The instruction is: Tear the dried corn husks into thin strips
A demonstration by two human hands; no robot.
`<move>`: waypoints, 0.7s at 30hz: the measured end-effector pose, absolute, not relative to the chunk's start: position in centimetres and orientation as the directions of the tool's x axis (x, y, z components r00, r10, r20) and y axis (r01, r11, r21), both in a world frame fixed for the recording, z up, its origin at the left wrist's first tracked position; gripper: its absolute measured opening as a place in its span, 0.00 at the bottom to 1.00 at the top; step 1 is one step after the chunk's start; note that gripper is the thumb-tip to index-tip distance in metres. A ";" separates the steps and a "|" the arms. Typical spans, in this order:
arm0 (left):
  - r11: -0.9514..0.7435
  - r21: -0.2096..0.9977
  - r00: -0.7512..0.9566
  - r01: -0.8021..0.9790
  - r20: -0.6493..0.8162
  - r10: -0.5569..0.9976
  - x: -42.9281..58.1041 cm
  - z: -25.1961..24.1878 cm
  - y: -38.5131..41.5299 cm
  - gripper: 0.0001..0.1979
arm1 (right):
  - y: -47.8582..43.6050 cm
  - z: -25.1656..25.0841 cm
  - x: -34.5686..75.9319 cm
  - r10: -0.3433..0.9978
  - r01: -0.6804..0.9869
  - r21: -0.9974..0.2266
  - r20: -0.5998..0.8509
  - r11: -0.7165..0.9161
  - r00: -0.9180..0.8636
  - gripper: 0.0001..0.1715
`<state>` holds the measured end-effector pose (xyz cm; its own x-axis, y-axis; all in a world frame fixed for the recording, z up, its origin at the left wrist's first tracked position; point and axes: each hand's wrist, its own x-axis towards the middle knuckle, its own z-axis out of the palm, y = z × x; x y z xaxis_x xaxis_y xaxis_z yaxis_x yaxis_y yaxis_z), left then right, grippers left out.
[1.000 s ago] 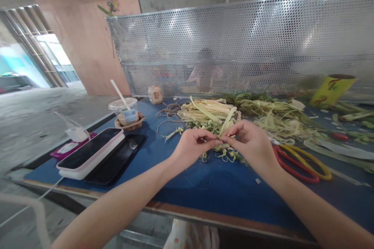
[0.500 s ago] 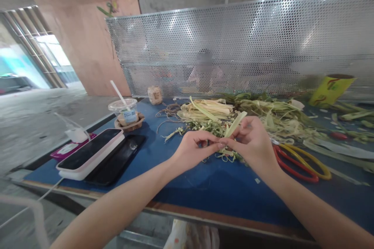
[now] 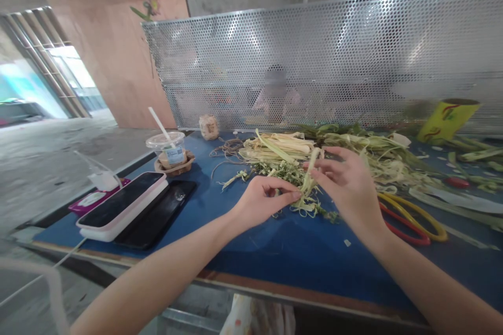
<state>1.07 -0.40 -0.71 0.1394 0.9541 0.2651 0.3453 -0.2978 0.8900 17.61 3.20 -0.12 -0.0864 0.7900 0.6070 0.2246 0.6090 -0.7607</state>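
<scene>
A pale green husk strip (image 3: 309,175) stands between my hands over the blue table. My left hand (image 3: 265,198) pinches its lower end between thumb and fingers. My right hand (image 3: 346,178) is at the strip's upper right, fingers curled, its thumb and fingertips close around the strip's side. Below and behind lies a pile of green shredded strips (image 3: 281,170). Farther back is a bundle of flat pale husks (image 3: 288,144). Scissors with red and yellow handles (image 3: 420,217) lie right of my right hand, partly hidden by it.
Phones (image 3: 123,201), a purple tissue pack (image 3: 92,202) and a lidded cup with a straw (image 3: 168,149) stand left. Leafy husks (image 3: 377,152) and a yellow tube (image 3: 448,120) lie right. Behind the table, a perforated metal screen (image 3: 236,63) shows a person beyond.
My right hand has shifted slightly right and away from my left fingertips, its fingers more spread. The strip now stands more upright. More of the strip shows between the hands.
</scene>
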 end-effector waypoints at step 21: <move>-0.146 0.987 0.093 0.074 0.139 0.986 1.1 -0.8 0.2 0.07 | 3.0 -0.1 19.0 0.125 0.315 0.184 0.649 0.931 -0.750 0.12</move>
<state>1.06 0.21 -0.83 0.0931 0.9859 0.1391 0.0736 -0.1461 0.9865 18.99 3.02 -0.13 -0.7501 0.1250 0.6494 0.3148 0.9311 0.1844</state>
